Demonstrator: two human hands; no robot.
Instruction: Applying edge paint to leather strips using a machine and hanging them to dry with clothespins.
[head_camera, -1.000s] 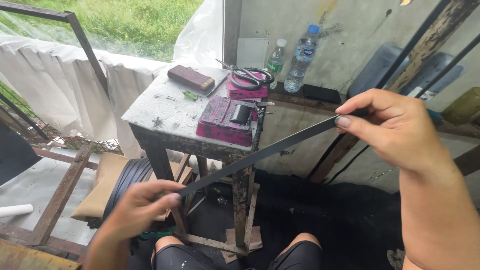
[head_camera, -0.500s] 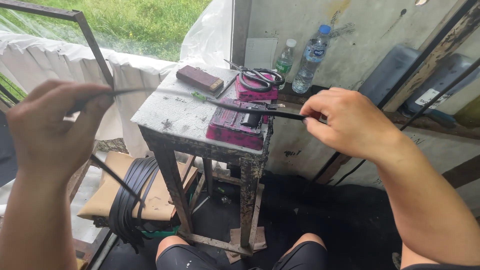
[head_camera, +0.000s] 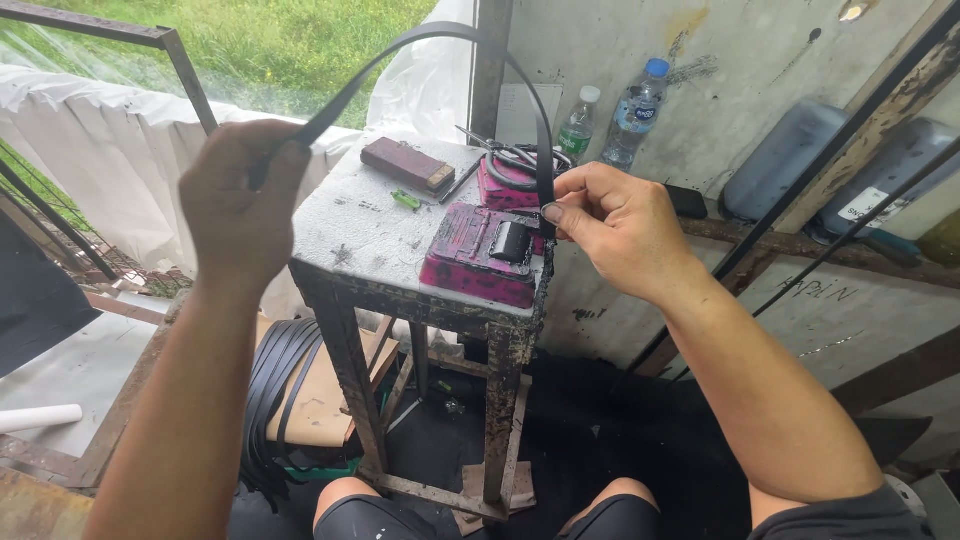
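While the long black strip (head_camera: 440, 35) bends in a big arch across the top of the frame, I hold one end in each hand. My left hand (head_camera: 240, 205), in the left middle of the frame, is closed in a fist around the left end. My right hand (head_camera: 615, 225), near the middle, pinches the other end between thumb and first finger, so those fingers are narrow and tight on the strip. That end hangs straight down, right by the pink metal tool (head_camera: 480, 255) with the black roller (head_camera: 513, 240) in it.

I think the good way to do this is to keep the strip flat, not twisted, and keep the end pointing straight at the roller. A soft, steady pull with the left hand should keep the arch from flopping. If I squeeze too far from the tip, the end may wobble.

The tool sits on a small rusty table (head_camera: 370, 225) in the middle of the frame. On the table top there is also a brown block (head_camera: 407, 163), a tiny green thing (head_camera: 405, 199) and scissors (head_camera: 505, 153). Behind it, by the wall, stand two plastic bottles (head_camera: 605, 120). Under the table, lower left, more black strips (head_camera: 275, 395) lie in a heap.
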